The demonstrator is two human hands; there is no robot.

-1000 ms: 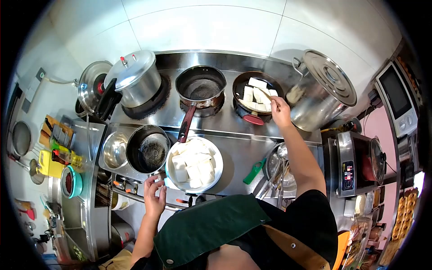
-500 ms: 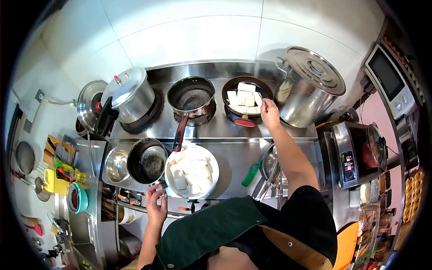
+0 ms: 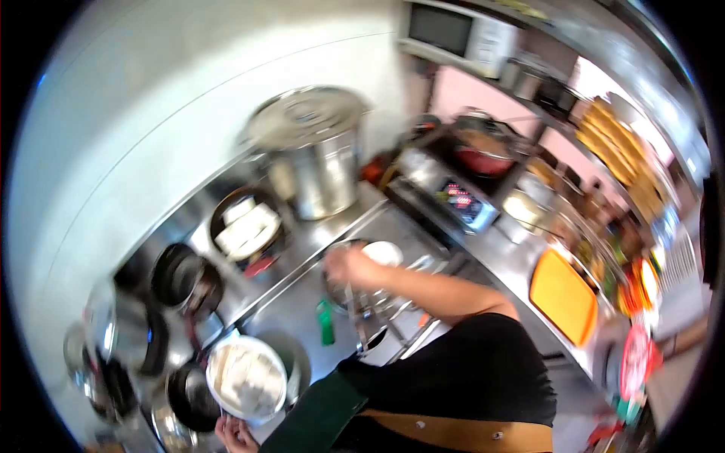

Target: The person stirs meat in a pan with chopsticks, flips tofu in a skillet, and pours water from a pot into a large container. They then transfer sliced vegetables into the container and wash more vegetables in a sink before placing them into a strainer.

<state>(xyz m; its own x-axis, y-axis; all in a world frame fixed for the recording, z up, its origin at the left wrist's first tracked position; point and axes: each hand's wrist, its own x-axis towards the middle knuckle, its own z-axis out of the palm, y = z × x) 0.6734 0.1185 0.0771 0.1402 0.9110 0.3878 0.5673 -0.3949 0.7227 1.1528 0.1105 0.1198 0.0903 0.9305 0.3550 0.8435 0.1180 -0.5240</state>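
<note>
My right hand (image 3: 349,267) is over a metal bowl with utensils (image 3: 362,306) on the steel counter; motion blur hides its fingers and anything in them. At the lower left, my left hand (image 3: 236,436) is beside the white bowl (image 3: 248,377), which is full of white blocks, its fingers partly curled near the rim. More white blocks (image 3: 248,228) lie in the frying pan with the red handle (image 3: 259,266) on the stove. A green-handled tool (image 3: 325,322) rests on the counter left of the metal bowl.
A tall lidded steel pot (image 3: 321,162) stands behind the counter. Dark pans (image 3: 186,279) and a pressure cooker (image 3: 124,325) are at the left. To the right are a cooker with a lit display (image 3: 462,202), an orange board (image 3: 563,296) and a microwave (image 3: 457,34).
The view has swung to the right. My right hand has left the frying pan and moved to the metal bowl with utensils. My left hand remains near the white bowl.
</note>
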